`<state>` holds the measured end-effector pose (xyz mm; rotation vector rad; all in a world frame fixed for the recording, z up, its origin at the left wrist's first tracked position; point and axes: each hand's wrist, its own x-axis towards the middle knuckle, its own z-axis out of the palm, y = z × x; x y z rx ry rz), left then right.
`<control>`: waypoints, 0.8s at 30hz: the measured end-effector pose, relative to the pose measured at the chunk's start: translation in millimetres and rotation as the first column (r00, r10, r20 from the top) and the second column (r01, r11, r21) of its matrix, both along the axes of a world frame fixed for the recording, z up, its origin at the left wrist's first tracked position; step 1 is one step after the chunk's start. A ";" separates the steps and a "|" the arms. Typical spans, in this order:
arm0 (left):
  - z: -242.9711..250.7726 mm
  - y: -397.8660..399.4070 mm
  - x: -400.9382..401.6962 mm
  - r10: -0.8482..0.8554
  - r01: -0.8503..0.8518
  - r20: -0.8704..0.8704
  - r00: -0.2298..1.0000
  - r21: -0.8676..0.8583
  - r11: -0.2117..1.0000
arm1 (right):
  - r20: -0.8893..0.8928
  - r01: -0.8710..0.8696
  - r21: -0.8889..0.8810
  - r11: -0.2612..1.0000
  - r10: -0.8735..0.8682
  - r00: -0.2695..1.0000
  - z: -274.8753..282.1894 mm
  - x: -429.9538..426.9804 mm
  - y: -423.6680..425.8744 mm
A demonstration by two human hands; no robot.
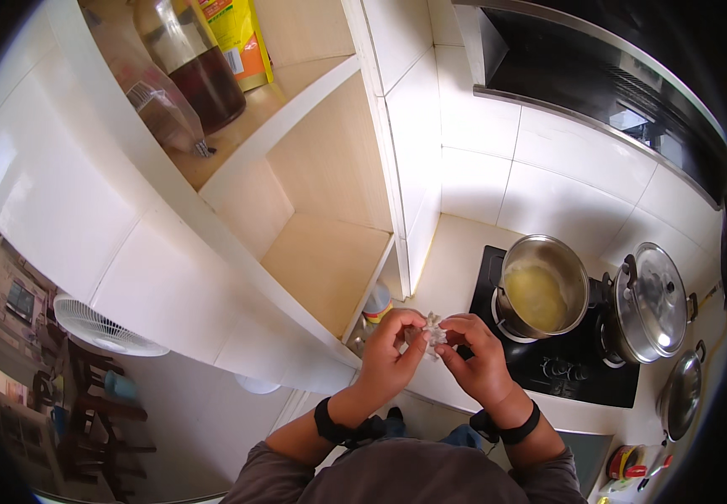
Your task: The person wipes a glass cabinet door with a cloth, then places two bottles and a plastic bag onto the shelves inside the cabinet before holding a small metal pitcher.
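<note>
A small crumpled, whitish, see-through packet, perhaps a plastic bag [433, 334], is pinched between my two hands in front of my body. The thumb and fingertips of my left hand [395, 343] grip its left side. On its other side, my right hand [477, 356] holds it the same way. What the packet contains is too small to tell. To the right of my hands, an uncovered steel pot [576, 302] stands on the black gas stove [527, 365], with yellowish liquid [534, 296] inside.
A lidded steel pot [650, 302] occupies the right burner, with a pan or lid [682, 397] beyond it. Open shelves [332, 264] rise at left, holding a bottle of dark liquid [209, 94] and a yellow pouch [240, 44]. The range hood [590, 101] overhangs the stove.
</note>
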<state>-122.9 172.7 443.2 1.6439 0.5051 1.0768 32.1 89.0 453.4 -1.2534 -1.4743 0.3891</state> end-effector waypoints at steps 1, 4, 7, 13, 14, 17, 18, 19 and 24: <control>3.5 11.0 1.5 -0.002 0.002 0.003 1.000 0.001 1.000 | -0.039 0.037 -0.013 0.999 -0.038 0.999 -2.3 -2.0 4.2; 23.2 38.0 18.8 0.199 -0.199 0.227 0.953 -0.024 0.980 | -0.081 0.057 -0.141 0.988 -0.068 0.994 -20.2 5.7 3.2; 28.7 70.9 40.8 0.465 -0.451 0.208 0.861 -0.111 0.885 | -0.137 0.008 -0.319 0.948 -0.054 0.989 -49.5 10.9 -5.9; 22.5 125.8 70.7 0.642 -0.627 0.365 0.674 -0.177 0.759 | 0.019 0.043 -0.472 0.881 -0.039 0.999 -53.2 39.4 -32.5; 28.0 138.9 80.3 0.676 -0.654 0.390 0.626 -0.211 0.727 | 0.048 0.077 -0.491 0.867 -0.062 0.997 -54.7 48.8 -39.7; 57.5 170.6 106.1 0.715 -0.705 0.455 0.531 -0.231 0.671 | 0.048 0.131 -0.531 0.837 -0.124 0.991 -57.4 72.5 -58.0; 67.5 176.9 114.0 0.717 -0.731 0.483 0.502 -0.205 0.650 | 0.043 0.141 -0.541 0.829 -0.141 0.989 -58.6 76.4 -59.3; 85.2 181.2 118.6 0.729 -0.738 0.489 0.480 -0.225 0.636 | 0.065 0.139 -0.543 0.828 -0.123 0.990 -55.2 85.7 -59.1; 144.8 192.5 124.9 0.713 -0.881 0.587 0.384 0.003 0.473 | 0.071 0.212 -0.586 0.782 -0.212 0.975 -68.2 96.8 -75.9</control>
